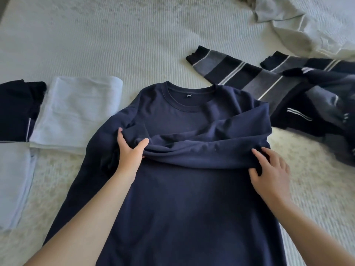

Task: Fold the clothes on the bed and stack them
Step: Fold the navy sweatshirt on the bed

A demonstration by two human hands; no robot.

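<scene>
both hands grip navy sweatshirt (184, 198) sleeve, l hand (131, 150) & r hand (270, 173).

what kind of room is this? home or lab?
Likely a home bedroom: clothes lie on a bed with a ribbed white cover, a navy sweatshirt is being folded on it, and folded pale blue garments sit alongside.
</scene>
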